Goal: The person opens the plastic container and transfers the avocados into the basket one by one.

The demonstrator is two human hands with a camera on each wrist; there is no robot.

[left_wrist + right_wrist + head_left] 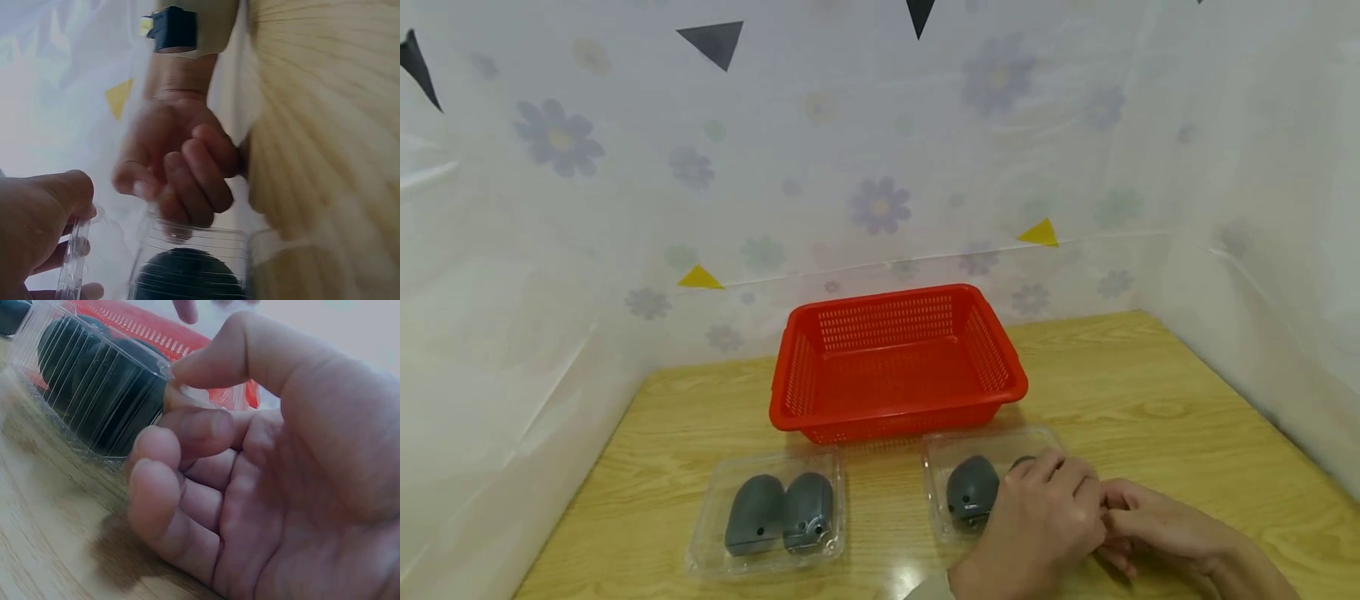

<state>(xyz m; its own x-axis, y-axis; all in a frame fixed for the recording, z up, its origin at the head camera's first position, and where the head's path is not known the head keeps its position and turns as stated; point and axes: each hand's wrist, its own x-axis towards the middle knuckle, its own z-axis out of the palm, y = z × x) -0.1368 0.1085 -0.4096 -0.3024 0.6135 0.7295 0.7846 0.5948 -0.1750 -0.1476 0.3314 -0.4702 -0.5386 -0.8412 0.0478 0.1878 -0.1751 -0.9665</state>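
Note:
In the head view, the right clear plastic container point(936, 492) holds dark grey rounded objects point(973, 490); one is partly covered by my left hand point(1041, 517). The left wrist view shows my left hand point(40, 231) with fingers curled round a clear plastic edge point(74, 262). My right hand point(1172, 533) is at the container's right side, palm up, its fingers curled. Its thumb and forefinger appear to pinch the container's corner in the right wrist view, where the hand point(275, 456) partly hides the plastic point(94, 381).
Behind the containers stands a red perforated basket point(898, 417), with nothing seen in it. To the left, another clear container point(707, 525) holds two dark grey objects point(756, 512). Pale patterned sheeting point(880, 150) surrounds the wooden table point(1112, 400) at the back and sides.

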